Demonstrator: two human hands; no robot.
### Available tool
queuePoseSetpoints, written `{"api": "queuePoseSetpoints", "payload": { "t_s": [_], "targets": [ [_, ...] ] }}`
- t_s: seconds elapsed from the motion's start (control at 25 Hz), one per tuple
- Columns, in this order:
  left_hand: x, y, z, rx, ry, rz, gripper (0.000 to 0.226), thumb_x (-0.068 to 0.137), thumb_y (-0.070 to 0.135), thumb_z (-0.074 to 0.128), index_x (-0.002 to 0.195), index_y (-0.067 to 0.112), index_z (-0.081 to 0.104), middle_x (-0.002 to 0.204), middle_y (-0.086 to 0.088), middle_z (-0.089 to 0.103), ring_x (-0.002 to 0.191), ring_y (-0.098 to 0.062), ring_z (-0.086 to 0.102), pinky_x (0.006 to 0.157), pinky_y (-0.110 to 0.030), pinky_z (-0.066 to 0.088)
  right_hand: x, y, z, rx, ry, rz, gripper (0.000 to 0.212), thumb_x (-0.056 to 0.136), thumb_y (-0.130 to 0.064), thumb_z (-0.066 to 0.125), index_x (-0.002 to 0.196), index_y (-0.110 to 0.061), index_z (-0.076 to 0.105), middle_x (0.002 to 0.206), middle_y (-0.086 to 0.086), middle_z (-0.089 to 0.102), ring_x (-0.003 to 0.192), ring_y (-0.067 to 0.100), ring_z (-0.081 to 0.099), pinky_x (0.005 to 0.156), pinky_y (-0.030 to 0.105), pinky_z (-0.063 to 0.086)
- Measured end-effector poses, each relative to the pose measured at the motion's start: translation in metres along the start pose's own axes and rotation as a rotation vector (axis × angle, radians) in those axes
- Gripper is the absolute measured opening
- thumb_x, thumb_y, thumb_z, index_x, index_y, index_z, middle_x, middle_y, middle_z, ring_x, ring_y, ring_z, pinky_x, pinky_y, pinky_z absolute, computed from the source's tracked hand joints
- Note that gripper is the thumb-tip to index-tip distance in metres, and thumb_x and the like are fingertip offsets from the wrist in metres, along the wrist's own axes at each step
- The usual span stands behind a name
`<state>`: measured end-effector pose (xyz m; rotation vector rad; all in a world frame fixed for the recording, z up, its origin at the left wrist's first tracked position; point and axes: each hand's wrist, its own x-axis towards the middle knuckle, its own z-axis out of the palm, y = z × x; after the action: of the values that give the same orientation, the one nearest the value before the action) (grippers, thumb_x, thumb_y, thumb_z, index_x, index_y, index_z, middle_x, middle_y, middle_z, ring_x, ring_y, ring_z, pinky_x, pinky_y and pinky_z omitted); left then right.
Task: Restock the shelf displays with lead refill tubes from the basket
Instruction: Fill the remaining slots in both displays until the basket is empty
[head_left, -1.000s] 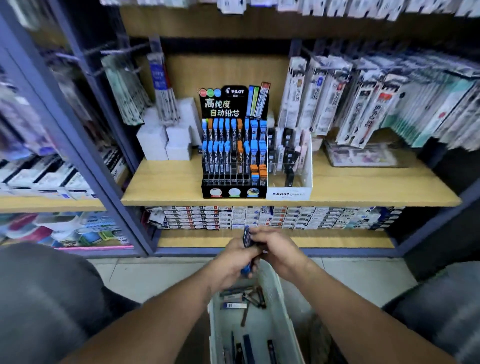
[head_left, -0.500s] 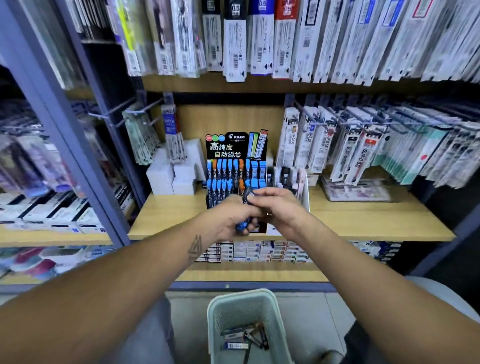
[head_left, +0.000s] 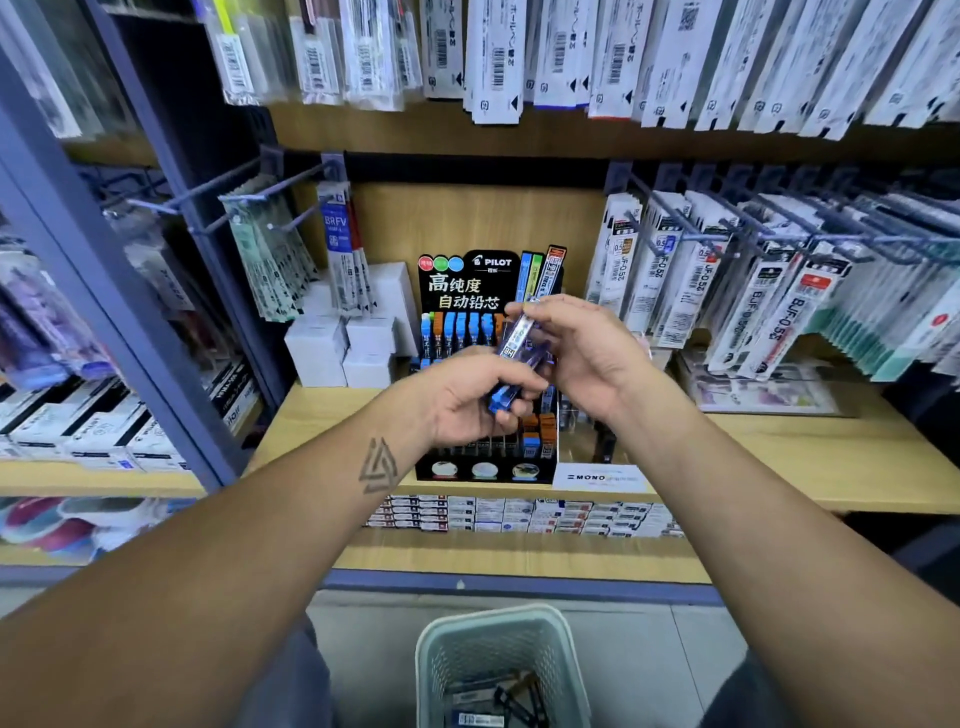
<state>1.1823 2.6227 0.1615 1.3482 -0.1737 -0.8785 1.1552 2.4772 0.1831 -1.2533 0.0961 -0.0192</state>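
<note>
The left hand's fingers (head_left: 511, 387) curl round the blue-capped lower end of a lead refill tube (head_left: 517, 343), while the right hand's fingers (head_left: 537, 312) pinch its upper end. The left hand (head_left: 467, 400) and right hand (head_left: 587, 353) hold it tilted in front of the black Pilot display (head_left: 483, 364) on the wooden shelf (head_left: 779, 441). Below, on the floor, the pale basket (head_left: 441, 644) holds more tubes.

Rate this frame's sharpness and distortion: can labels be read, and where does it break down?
Head view: centre sharp, the Pilot display header legible; the lead tube in both hands slightly smeared; left-edge packets blurred; wide-angle bowing bends the shelf post; lighting even, no glare.
</note>
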Motion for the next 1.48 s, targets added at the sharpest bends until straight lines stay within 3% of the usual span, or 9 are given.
{"api": "queuePoseSetpoints", "payload": {
  "t_s": [0.16,0.4,0.52,0.68,0.84,1.04,1.12,1.32,1.48],
  "targets": [
    [0.007,-0.015,-0.008,0.013,-0.026,-0.055,0.012,0.094,0.001,0.059,0.088,0.01,0.055,0.062,-0.001,0.044,0.046,-0.008,0.038,0.033,-0.015,0.025,0.01,0.002,-0.009,0.181,-0.018,0.012,0.008,0.09,-0.003,0.066,0.094,-0.009,0.062,0.112,0.021,0.073,0.108,0.031,0.07,0.094,0.041,0.054],
    [0.004,-0.013,-0.027,0.031,0.089,-0.071,0.019,0.094,0.012,0.068,0.084,0.017,0.052,0.057,0.002,0.039,0.039,-0.006,0.03,0.03,-0.015,0.019,0.008,0.001,-0.018,0.196,0.049,-0.028,0.01,0.094,-0.008,0.065,0.104,-0.007,0.066,0.091,0.017,0.074,0.078,0.025,0.073,0.066,0.034,0.06],
    [0.002,0.002,-0.045,-0.081,0.216,0.022,0.017,0.09,0.012,0.071,0.087,0.014,0.054,0.055,0.003,0.042,0.037,-0.005,0.03,0.028,-0.016,0.021,0.012,0.001,-0.023,-0.117,0.067,-0.04,0.019,0.093,-0.014,0.07,0.112,-0.012,0.074,0.08,0.009,0.067,0.057,0.012,0.053,0.046,0.02,0.041],
    [0.001,0.017,-0.051,-0.091,0.284,0.16,0.018,0.09,0.014,0.072,0.099,0.004,0.061,0.064,-0.008,0.059,0.035,-0.005,0.03,0.028,-0.016,0.02,0.018,0.009,-0.013,-0.45,-0.053,-0.048,0.025,0.095,0.001,0.062,0.116,-0.009,0.072,0.086,0.007,0.067,0.069,0.012,0.057,0.057,0.021,0.046],
    [0.008,0.011,-0.045,-0.017,0.251,0.189,0.04,0.088,0.012,0.075,0.119,-0.006,0.057,0.076,-0.018,0.066,0.036,-0.006,0.032,0.03,-0.016,0.021,0.019,0.012,-0.004,-0.623,-0.091,-0.172,0.025,0.084,0.003,0.076,0.105,0.0,0.064,0.079,0.012,0.07,0.063,0.019,0.067,0.057,0.028,0.051],
    [0.01,0.009,-0.044,-0.057,0.291,0.162,0.036,0.093,0.006,0.067,0.124,-0.008,0.056,0.084,-0.023,0.071,0.034,-0.005,0.03,0.03,-0.015,0.021,0.022,0.012,-0.01,-0.198,0.094,-0.055,0.022,0.087,0.01,0.068,0.107,0.005,0.063,0.081,0.018,0.072,0.073,0.024,0.072,0.069,0.025,0.06],
    [0.01,0.005,-0.045,-0.012,0.286,0.129,0.042,0.092,0.006,0.068,0.129,-0.006,0.053,0.093,-0.027,0.073,0.033,-0.005,0.029,0.029,-0.016,0.021,0.021,0.011,-0.015,-0.226,0.112,-0.067,0.024,0.085,0.009,0.071,0.108,0.005,0.065,0.078,0.016,0.074,0.073,0.023,0.072,0.068,0.025,0.06],
    [0.012,0.003,-0.051,0.034,0.434,0.117,0.027,0.09,0.004,0.071,0.099,0.007,0.046,0.094,-0.026,0.073,0.032,-0.006,0.029,0.031,-0.015,0.02,0.015,0.002,-0.022,-0.492,0.078,-0.146,0.012,0.087,0.008,0.07,0.095,0.001,0.067,0.073,0.015,0.073,0.069,0.024,0.073,0.061,0.024,0.058],
    [0.01,0.002,-0.06,0.026,0.465,0.138,0.029,0.09,0.004,0.07,0.099,0.01,0.044,0.079,-0.022,0.069,0.031,-0.006,0.028,0.032,-0.014,0.019,0.007,0.013,-0.019,-0.779,-0.033,-0.101,0.009,0.088,0.005,0.071,0.096,0.004,0.066,0.085,0.02,0.069,0.076,0.031,0.075,0.067,0.03,0.062]
  ]
}}
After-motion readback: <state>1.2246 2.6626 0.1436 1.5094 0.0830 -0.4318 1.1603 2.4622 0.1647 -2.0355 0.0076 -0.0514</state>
